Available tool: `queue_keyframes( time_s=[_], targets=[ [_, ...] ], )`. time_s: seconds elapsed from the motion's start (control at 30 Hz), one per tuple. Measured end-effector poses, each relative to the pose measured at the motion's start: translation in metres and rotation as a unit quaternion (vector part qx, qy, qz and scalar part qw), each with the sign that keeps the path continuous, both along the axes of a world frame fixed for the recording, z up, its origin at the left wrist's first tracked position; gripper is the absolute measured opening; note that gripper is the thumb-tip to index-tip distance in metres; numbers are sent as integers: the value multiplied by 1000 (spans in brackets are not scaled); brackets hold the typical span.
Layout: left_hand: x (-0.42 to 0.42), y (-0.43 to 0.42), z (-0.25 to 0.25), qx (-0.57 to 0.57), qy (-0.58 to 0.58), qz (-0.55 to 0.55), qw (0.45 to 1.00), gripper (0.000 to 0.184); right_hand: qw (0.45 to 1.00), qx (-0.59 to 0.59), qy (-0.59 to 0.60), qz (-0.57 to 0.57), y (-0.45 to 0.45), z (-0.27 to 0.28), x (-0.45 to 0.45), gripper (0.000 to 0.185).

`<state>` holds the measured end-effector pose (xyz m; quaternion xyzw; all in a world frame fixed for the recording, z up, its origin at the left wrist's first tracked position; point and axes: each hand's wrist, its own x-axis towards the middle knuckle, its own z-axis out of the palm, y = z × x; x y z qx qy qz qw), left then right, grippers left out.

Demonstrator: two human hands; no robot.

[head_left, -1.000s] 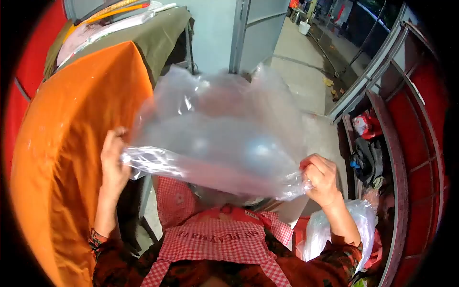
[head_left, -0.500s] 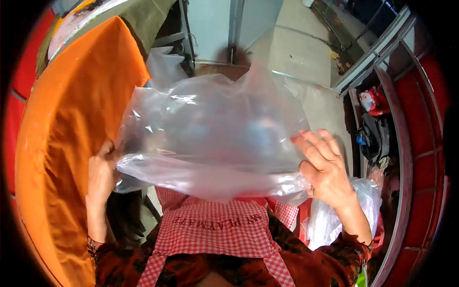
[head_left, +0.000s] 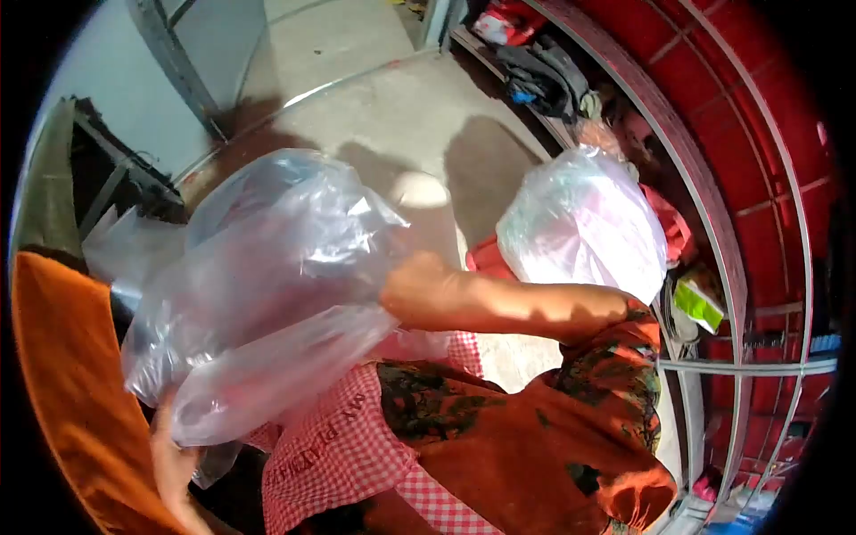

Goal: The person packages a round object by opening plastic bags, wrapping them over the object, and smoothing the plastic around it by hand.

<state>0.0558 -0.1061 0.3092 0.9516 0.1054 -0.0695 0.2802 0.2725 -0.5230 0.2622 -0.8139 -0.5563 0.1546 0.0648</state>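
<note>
A large clear plastic bag is spread across the front of my body, its near edge folded over and bunched. At its lower left corner my left hand is closed on the edge, with the fingertips hidden by the film. My right hand grips the right side of the bag, its fingers partly covered and slightly blurred. Beneath the bag shows my red checked apron.
Orange cloth covers a surface on my left. A filled, pale plastic bag sits to the right, beside a low shelf holding a dark bundle. A red grid wall rises beyond the shelf.
My view has swung to the right. The clear bag, held wide and level before, is now tilted and more crumpled, with my right hand drawn inward and its fingers no longer spread.
</note>
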Motion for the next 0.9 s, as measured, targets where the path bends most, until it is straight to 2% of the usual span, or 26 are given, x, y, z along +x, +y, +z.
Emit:
queue_keyframes(
  time_s=[0.03, 0.13, 0.23, 0.27, 0.3, 0.37, 0.4, 0.43, 0.5, 0.53, 0.57, 0.6, 0.63, 0.67, 0.73, 0.77, 0.8, 0.83, 0.9],
  targets=[
    [-3, 15, -10, 20, 59, -21, 998, 61, 981, -181, 61, -32, 10, 11, -6, 16],
    [-1, -3, -22, 19, -35, 29, 999, 45, 987, -145, 54, -46, 1, -13, -31, 10],
    [-4, 1, -34, -60, -88, 107, 989, 38, 991, 130, 12, -40, -11, -38, -53, 9],
    [1, 0, -32, -32, -91, 96, 991, 37, 988, 152, 1, -38, -13, -35, -55, 8],
    [1, 11, -26, 74, -74, 33, 994, 38, 984, 172, -11, -36, -13, -26, -52, 7],
    [3, 34, -16, 292, -68, -85, 950, 41, 967, 249, -24, -48, -10, -26, -45, 7],
    [-1, 47, -19, 366, -94, -65, 924, 45, 950, 304, -27, -62, -7, -32, -42, 7],
    [14, 32, -8, 349, -122, -88, 925, 47, 931, 357, -29, -77, -5, -39, -41, 7],
    [42, 3, 14, 317, -176, -138, 922, 53, 950, 301, 21, -80, -4, -61, -37, 22],
    [50, -9, 12, 247, -141, -87, 955, 48, 953, 285, 68, -81, -2, -70, -34, 26],
    [51, -8, 14, 225, -72, -76, 969, 47, 953, 271, 113, -71, 5, -76, -29, 31],
    [53, -12, 18, 206, -2, -62, 977, 46, 947, 220, 220, -79, 7, -75, -25, 43],
    [55, -17, 24, 190, 67, -48, 978, 45, 946, 188, 251, -84, 14, -65, -19, 45],
    [52, -5, 9, 19, 159, 65, 985, 44, 943, 152, 283, -87, 20, -55, -15, 46],
    [55, 11, 0, -45, 173, -110, 978, 29, 946, 124, 286, -85, 25, -55, -7, 45],
    [61, 2, -3, -54, 176, -82, 979, 25, 946, 122, 290, -79, 26, -57, -3, 45],
    [62, 5, -9, -39, 165, -111, 979, 27, 938, 148, 306, -62, 24, -65, 0, 44],
    [57, 7, -20, -61, 143, -85, 984, 28, 930, 171, 322, -50, 24, -66, 2, 43],
    [54, 13, -45, -106, 98, -39, 989, 30, 886, 59, 445, -116, 30, -48, 12, 40]
  ],
)
